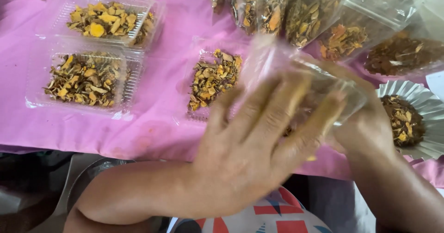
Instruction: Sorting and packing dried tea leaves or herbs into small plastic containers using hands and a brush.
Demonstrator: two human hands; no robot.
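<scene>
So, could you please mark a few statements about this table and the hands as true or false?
1. The cloth is pink. True.
2. Both hands are on a clear bag. True: the left hand lies over it and the right hand is at its far side.
3. The foil cup is empty. False: it holds dried pieces.
4. The clamshell box at the left holds fresh green leaves. False: it holds dried yellow-brown pieces.
5. Filled bags lie along the far edge. True.
</scene>
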